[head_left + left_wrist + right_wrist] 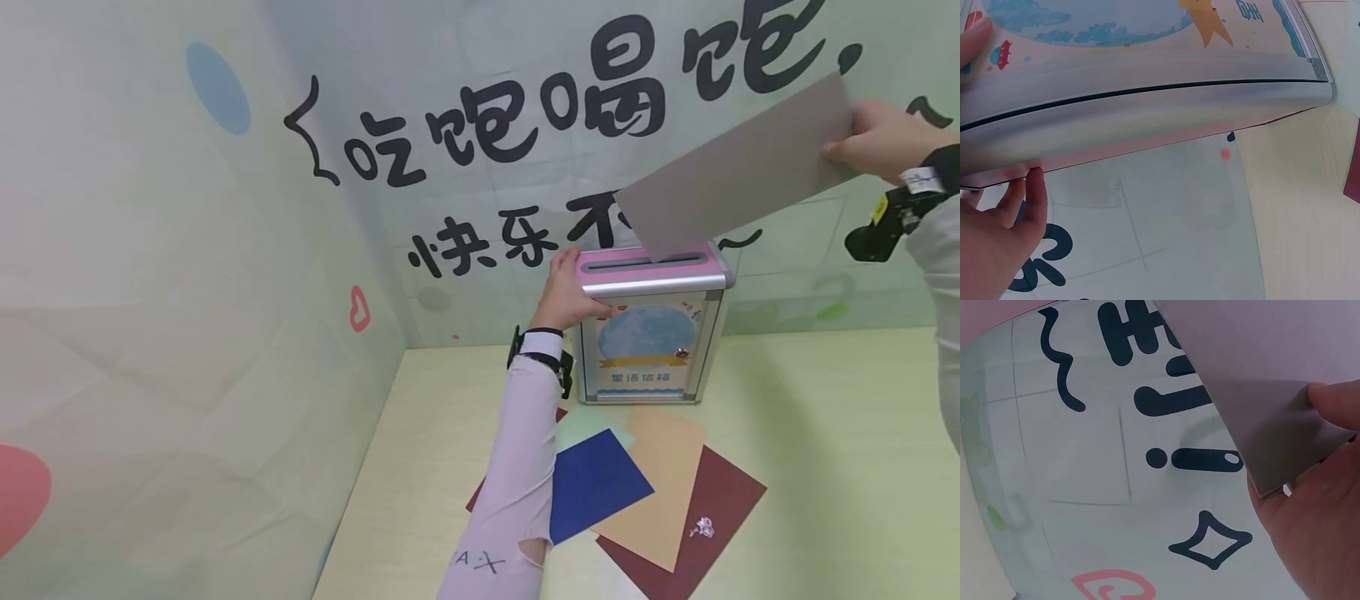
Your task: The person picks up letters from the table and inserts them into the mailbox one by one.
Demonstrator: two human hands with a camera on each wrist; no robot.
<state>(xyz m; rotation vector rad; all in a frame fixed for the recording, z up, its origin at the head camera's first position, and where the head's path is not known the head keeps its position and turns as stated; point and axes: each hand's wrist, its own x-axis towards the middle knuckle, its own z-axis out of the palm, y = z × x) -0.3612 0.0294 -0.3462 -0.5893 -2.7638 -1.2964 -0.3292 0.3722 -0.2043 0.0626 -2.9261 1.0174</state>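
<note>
My right hand pinches one end of a grey envelope, thumb on its near face. The envelope slants down to the left, and its lower corner overlaps the slot in this view. That slot runs along the pink top of a silver-framed letter box with a blue picture on its front. My left hand holds the box by its upper left corner. In the left wrist view the thumb lies over the front and the fingers bend against the pink top.
Before the box lie a dark blue envelope, an orange envelope, a pale green one and a dark red one with a small white ornament, overlapping. A wall covering with large black lettering rises behind; another wall stands left.
</note>
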